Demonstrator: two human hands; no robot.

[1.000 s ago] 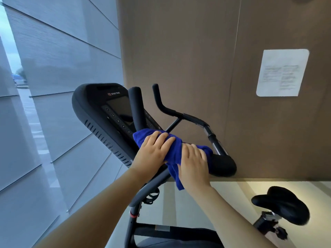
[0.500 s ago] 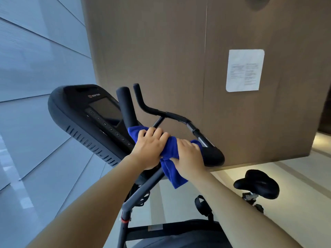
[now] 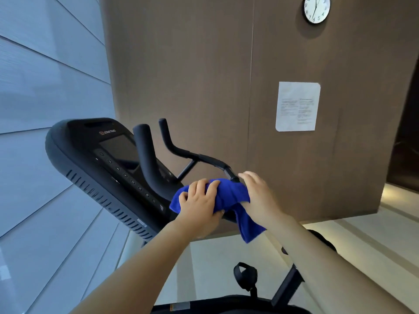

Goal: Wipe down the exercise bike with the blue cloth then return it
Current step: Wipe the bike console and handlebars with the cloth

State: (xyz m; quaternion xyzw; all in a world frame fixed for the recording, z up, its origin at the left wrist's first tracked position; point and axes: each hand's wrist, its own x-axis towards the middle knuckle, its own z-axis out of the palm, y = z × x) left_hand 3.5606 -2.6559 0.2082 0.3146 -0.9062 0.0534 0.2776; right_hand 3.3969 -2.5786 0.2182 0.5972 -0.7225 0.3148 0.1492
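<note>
Brown wall panels back the exercise bike, whose handlebar the left hand clamps through the blue cloth while the right hand, just beside, presses straight-fingered, likely so the wiping doesn't slip.

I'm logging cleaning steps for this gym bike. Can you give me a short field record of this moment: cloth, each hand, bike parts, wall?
cloth: blue cloth draped over the near end of the handlebar, one end hanging down
left: left hand grips the cloth
right: right hand rests on the cloth, fingers extended
bike: console, screen dark, no hand on it
wall: clock, paper notice
</note>
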